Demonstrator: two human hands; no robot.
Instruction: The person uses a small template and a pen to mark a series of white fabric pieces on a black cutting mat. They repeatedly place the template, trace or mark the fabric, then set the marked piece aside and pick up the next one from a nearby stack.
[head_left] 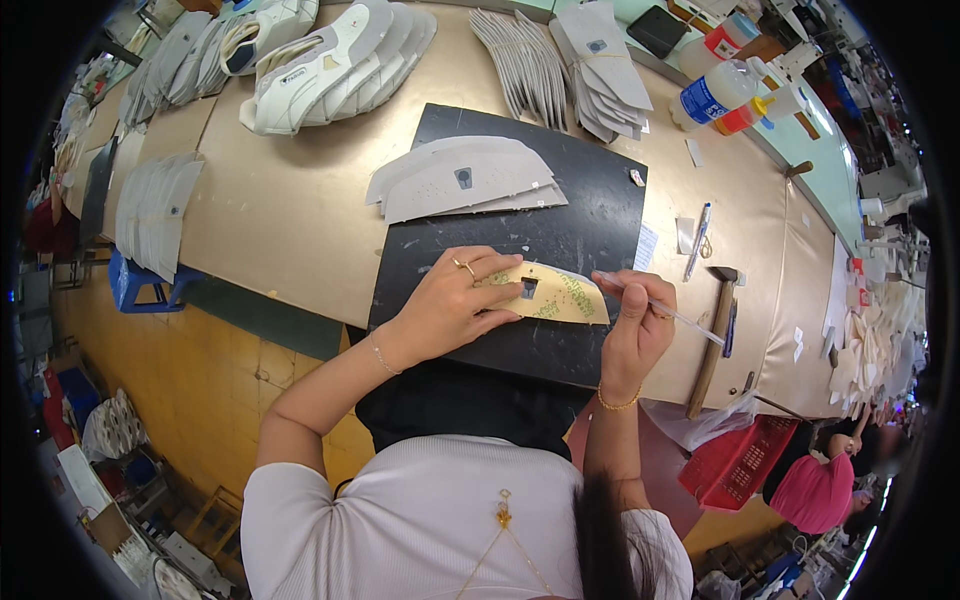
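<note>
A cream-yellow curved template (565,297) with green markings and a small cutout lies over the black board (590,200). A pale edge shows along its far side. My left hand (450,300) grips its left end, fingers on top and thumb along the near edge. At the right end, my right hand (637,330) is closed around a slim whitish translucent pen (692,326), its tip close to the template's upper right edge. Farther back on the board lie several overlapping grey curved shoe pieces (470,172), the top one bearing a small dark patch.
To the right lie a hammer (712,345), a blue-and-white pen (697,240) and a dark blue pen (730,330). Bottles (715,92) stand at the far right. Stacked shoe uppers (320,75) and grey bundles (605,75) line the back. A red basket (738,462) sits low right.
</note>
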